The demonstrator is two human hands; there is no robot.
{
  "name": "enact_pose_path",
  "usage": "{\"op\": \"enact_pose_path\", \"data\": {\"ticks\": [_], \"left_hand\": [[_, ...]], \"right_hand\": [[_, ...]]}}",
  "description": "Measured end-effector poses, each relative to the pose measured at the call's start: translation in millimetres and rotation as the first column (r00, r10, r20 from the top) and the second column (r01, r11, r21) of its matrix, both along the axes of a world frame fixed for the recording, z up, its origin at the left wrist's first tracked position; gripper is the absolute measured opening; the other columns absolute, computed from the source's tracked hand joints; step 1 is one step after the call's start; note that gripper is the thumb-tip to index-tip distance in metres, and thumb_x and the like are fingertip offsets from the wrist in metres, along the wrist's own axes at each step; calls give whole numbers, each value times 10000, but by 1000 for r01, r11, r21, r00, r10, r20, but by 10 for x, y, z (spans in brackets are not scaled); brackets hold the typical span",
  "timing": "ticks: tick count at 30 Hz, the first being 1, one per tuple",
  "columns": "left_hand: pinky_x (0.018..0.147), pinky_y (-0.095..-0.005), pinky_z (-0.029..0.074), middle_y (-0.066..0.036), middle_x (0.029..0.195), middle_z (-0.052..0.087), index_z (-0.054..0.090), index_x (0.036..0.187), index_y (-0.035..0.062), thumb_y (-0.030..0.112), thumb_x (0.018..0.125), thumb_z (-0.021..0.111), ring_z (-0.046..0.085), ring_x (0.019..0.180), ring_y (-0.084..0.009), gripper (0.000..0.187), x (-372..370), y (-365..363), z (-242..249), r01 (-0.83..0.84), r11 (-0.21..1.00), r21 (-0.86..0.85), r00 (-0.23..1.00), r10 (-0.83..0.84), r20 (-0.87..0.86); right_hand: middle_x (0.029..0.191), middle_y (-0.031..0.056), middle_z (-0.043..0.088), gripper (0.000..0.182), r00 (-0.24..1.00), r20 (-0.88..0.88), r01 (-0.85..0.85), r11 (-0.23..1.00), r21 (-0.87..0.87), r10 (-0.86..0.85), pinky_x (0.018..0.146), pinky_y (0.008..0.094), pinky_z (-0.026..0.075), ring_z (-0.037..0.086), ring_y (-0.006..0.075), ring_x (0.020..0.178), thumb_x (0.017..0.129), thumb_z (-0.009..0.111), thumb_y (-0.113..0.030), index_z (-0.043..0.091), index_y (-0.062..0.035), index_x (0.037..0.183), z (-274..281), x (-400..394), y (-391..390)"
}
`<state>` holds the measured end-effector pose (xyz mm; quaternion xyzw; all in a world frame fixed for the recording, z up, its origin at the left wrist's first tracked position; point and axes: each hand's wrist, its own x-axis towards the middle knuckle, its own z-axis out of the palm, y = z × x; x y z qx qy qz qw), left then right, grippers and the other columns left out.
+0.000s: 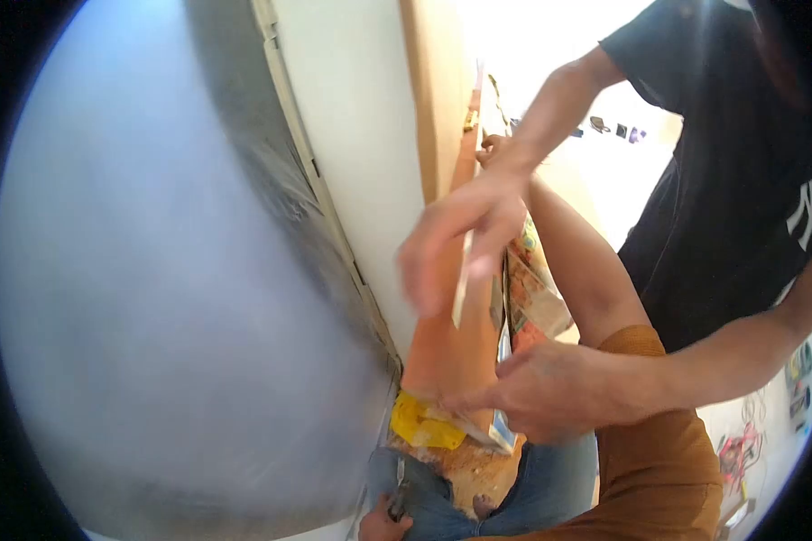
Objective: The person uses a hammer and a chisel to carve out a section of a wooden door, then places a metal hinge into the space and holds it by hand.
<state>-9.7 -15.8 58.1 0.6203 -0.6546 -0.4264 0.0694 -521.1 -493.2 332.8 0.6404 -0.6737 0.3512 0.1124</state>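
My left hand [386, 523] is low in the view, its fingers wrapped round a dark metal tool [399, 498] that looks like pliers, over my jeans. From a brown sleeve, my right arm reaches up along an orange-brown board [442, 353]. At the board's far edge, my right hand [493, 150] is small and partly hidden, with its fingers curled round the edge. Between my hands, a co-worker's blurred hand [465, 230] hovers over a thin pale strip [463, 290]. The co-worker's other hand [550, 388] is at the board's near end.
A co-worker in a black T-shirt [722, 180] leans in from the right. A large plastic-covered surface [171, 270] fills the left, beside a white panel [361, 117]. Yellow plastic [422, 424] lies under the board. Red items and cables [740, 451] are at lower right.
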Motion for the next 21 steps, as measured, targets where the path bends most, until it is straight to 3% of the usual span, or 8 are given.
{"op": "enact_pose_path", "data": {"ticks": [4, 5, 7, 9, 11, 12, 16, 21], "left_hand": [[763, -489, 555, -255, 978, 722, 609, 1362, 121, 392, 793, 753, 705, 875, -425, 646, 51, -47, -359, -52, 998, -23, 997, 53, 54], [763, -489, 555, -255, 978, 722, 609, 1362, 121, 392, 793, 753, 705, 875, -425, 646, 77, -63, -412, -62, 998, -15, 997, 63, 49], [736, -500, 543, -249, 943, 718, 622, 1333, 113, 407, 792, 752, 694, 861, -447, 629, 83, -98, -504, -77, 997, -26, 997, 78, 25], [724, -506, 537, -249, 930, 713, 631, 1315, 106, 414, 794, 751, 688, 856, -458, 617, 23, -190, -443, -103, 995, -18, 995, 103, 15], [726, -507, 533, -254, 925, 708, 651, 1275, 87, 413, 803, 747, 681, 860, -470, 582, -78, -358, -170, -140, 989, 54, 990, 139, 26], [726, -507, 533, -254, 925, 708, 651, 1275, 87, 413, 803, 747, 681, 860, -470, 582, -91, -381, -204, -137, 988, 66, 990, 135, 27], [714, -517, 534, -255, 921, 708, 663, 1241, 89, 406, 801, 751, 676, 853, -477, 550, -199, -377, -295, -136, 985, 102, 990, 133, 43], [675, -548, 534, -256, 854, 702, 669, 1217, 110, 411, 781, 768, 669, 787, -483, 538, -219, -414, -445, -156, 983, -96, 986, 160, 44]], "right_hand": [[1193, 241, 690, 451, 976, 179, 85, 974, 212, -124, 983, 441, 525, 669, 363, 1117, 874, 608, -256, 661, -68, 1280, -48, -102, -460], [1179, 252, 690, 449, 987, 105, 100, 982, 158, -117, 974, 435, 531, 675, 378, 1094, 873, 602, -288, 675, -56, 1251, -148, -241, -751], [1375, 231, 547, 561, 979, 60, 168, 942, 290, -194, 1147, 402, 382, 478, 363, 1357, 907, 612, -292, 518, 13, 1369, -1, -133, -983], [1496, 240, 441, 557, 975, -157, 202, 918, 340, -157, 1188, 438, 310, 401, 382, 1409, 915, 595, -282, 521, -56, 1419, 2, -215, -1190], [1555, 208, 390, 495, 920, 229, 252, 928, 275, -318, 1164, 516, 325, 393, 393, 1418, 930, 568, -263, 567, -155, 1413, 138, 16, -992], [1545, 176, 412, 446, 913, 198, 312, 922, 229, -358, 1132, 583, 331, 402, 385, 1409, 949, 529, -258, 599, -210, 1386, 109, 66, -971], [1530, 156, 433, 470, 930, -152, 366, 860, 356, -334, 1117, 589, 353, 397, 390, 1410, 972, 495, -302, 558, -197, 1425, 189, 65, -1027], [1495, 197, 472, 573, 931, 29, 328, 867, 375, -365, 1121, 638, 311, 363, 423, 1429, 973, 531, -371, 463, -117, 1482, 63, -265, -1328]]}}
